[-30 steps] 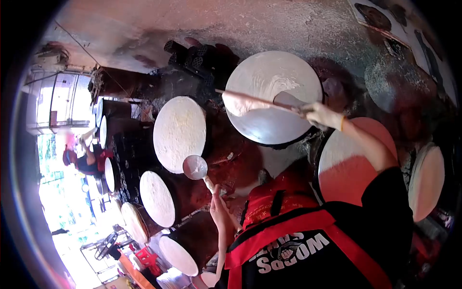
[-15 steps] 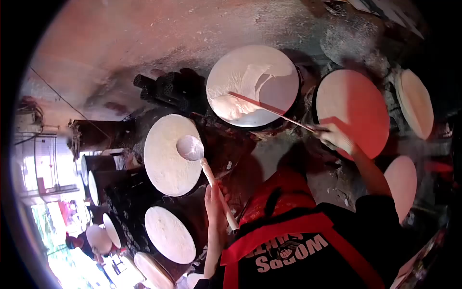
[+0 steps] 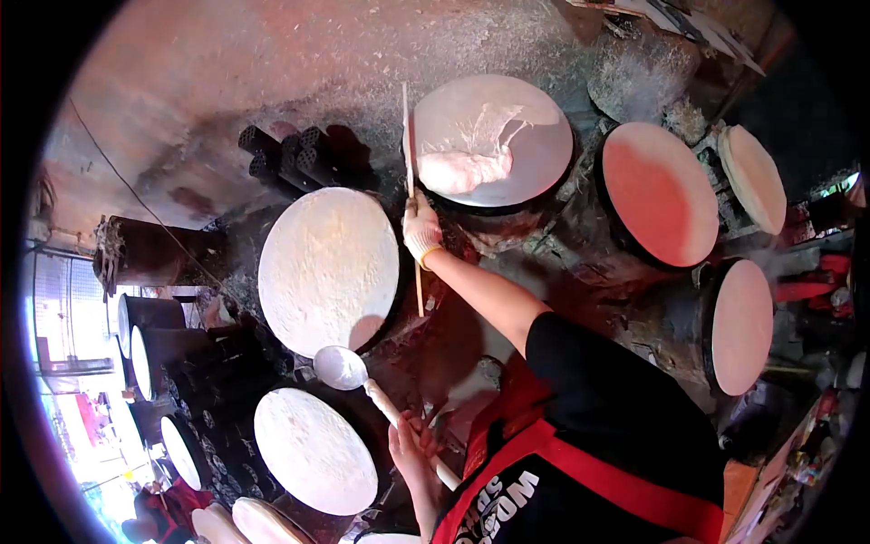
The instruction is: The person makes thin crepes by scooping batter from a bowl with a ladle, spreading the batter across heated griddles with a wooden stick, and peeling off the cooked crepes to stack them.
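My left hand [image 3: 415, 451] grips the wooden handle of a ladle [image 3: 341, 368]. Its round metal bowl is at the lower edge of a wide round pan with a cream-white, wrinkled surface [image 3: 328, 272]. In a pale knit glove, my right hand [image 3: 420, 227] is closed around a long thin wooden stick [image 3: 409, 136]. The stick passes between that pan and another round pan [image 3: 542, 168]. Inside this second pan, a crumpled, whitish skin-like sheet [image 3: 467, 170] is bunched toward the left, with thin strands at its upper right.
More round pans stand about: one half in reddish light [image 3: 648, 195], others at the right [image 3: 743, 328] and lower left [image 3: 315, 451]. Perforated black cylinders [image 3: 313, 159] lie behind, near a stained wall [image 3: 272, 63]. Another person [image 3: 172, 515] is at the far lower left.
My right hand has swung left with the stick, away from the reddish-lit pan. The ladle has dropped from over the cream-white pan to its lower edge. The view has shifted.
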Demonstrator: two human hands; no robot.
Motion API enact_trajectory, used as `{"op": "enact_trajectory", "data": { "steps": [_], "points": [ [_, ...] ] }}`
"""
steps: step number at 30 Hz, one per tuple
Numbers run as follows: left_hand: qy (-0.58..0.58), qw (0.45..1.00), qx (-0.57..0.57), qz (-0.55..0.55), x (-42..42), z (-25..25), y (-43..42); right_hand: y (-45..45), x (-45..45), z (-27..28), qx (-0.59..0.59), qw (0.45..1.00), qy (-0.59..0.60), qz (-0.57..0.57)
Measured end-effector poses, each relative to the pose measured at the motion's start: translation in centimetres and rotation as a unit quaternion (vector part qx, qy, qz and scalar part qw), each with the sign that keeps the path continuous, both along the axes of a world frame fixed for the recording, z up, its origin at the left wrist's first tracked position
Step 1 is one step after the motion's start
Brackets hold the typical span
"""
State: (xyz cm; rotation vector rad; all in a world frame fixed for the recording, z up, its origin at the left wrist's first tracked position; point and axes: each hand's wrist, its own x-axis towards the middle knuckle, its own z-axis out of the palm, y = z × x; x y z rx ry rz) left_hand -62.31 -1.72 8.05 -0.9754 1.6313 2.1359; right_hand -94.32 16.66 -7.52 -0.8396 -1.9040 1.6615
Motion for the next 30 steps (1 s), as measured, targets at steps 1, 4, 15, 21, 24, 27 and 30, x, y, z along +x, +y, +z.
{"op": "enact_trajectory", "data": {
  "steps": [1,4,15,21,24,27,30],
  "points": [
    [0.003,1.000,0.007,0.002,0.3,-0.5,-0.6,0.0,1.3,-0.2,0.003,1.000,-0.007,-0.008],
    [0.011,0.999,0.041,-0.001,0.9,-0.8,-1.2,2.7,7.9,1.5,-0.115,0.991,-0.063,0.031],
    [0.028,0.990,0.129,-0.044,1.6,-1.5,1.4,8.5,13.5,6.2,-0.400,0.914,0.041,0.049],
    [0.028,0.988,0.139,-0.053,-0.1,-0.3,4.8,13.4,19.6,4.5,-0.311,0.926,-0.093,0.195],
    [0.045,0.992,0.100,-0.066,-0.3,-0.8,6.4,20.7,22.4,3.6,-0.385,0.903,-0.099,0.166],
    [0.026,0.996,0.064,-0.061,-0.9,0.3,9.5,22.9,21.0,5.9,-0.416,0.902,-0.050,0.103],
    [0.025,0.996,0.061,-0.062,-1.6,0.6,12.9,21.7,19.5,6.7,-0.392,0.906,-0.045,0.152]
  ]
}}
